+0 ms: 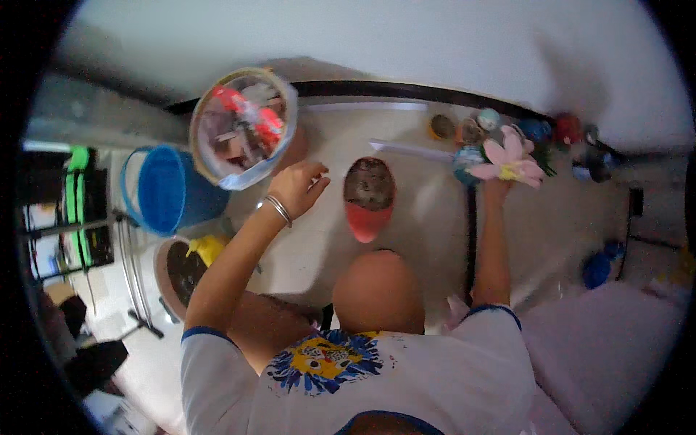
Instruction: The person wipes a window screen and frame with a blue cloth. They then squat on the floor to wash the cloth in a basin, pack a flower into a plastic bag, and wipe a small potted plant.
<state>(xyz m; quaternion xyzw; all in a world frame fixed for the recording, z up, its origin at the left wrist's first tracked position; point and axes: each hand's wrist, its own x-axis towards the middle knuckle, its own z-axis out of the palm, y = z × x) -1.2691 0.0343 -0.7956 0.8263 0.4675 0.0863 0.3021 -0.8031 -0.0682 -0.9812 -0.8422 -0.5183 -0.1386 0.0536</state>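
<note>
My left hand (296, 190) hangs open with its fingers loosely bent and apart, holding nothing. It is between a bag-lined bin (290, 109) and a red oval pot (366, 220) filled with dark soil, apart from the pot. Two silver bangles (278, 209) circle the left wrist. My right arm reaches forward, and the right hand (497, 190) is mostly covered by a large pink flower (510, 155) with a yellow middle. Its fingers are hidden, so its grip does not show. Beside it stands a blue-and-white round pot (466, 172).
Along the wall stand a yellow pot (439, 127), a pale green round one (488, 118) and a red one (566, 127). At left are a blue bucket (194, 190), a soil-filled tub (168, 279) and a yellow spouted thing (207, 249). A white strip (412, 151) lies on the floor.
</note>
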